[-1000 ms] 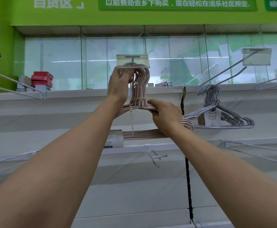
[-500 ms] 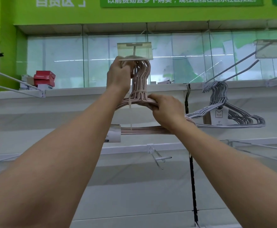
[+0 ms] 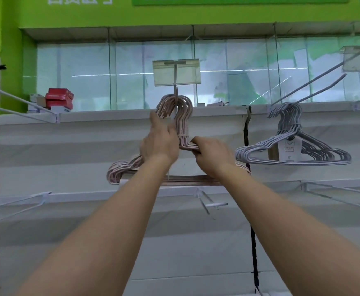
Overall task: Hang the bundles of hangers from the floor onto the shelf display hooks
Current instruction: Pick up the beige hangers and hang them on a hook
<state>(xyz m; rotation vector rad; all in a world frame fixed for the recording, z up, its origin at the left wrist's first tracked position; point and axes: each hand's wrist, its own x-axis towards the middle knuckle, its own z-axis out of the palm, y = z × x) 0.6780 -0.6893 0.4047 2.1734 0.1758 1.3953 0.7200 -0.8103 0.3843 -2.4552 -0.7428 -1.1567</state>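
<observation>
Left hand [image 3: 159, 144] had dropped from the hook tops, where it sat half a second earlier, down to the neck of the pink hanger bundle [image 3: 180, 124]. Its fingers looked loose and fairly straight against the neck, touching more than gripping; I couldn't tell for sure whether the thumb was wrapped behind. Right hand [image 3: 214, 155] was unchanged: fingers curled round the bundle's shoulder wires just right of the neck tie, carrying or steadying it.

The bundle's hooks, straight above the left hand's fingertips, were now over the display hook [image 3: 176, 92], directly under the clear price tag holder [image 3: 176, 72]. They had been covered by the left hand before, so this read as the bundle landing on the peg. Judgement: weight was probably on the peg, though the right hand's hold meant it wasn't proven.

Bottom bars of the bundle hung below both wrists, roughly level.

Grey hanger bundle [image 3: 292, 144] was well off to the right of the right hand, already on its own peg.

Likely next: ease off the right hand, check for swing, then fetch another bundle. The floor wasn't in view, so the remaining count was unknown.
</observation>
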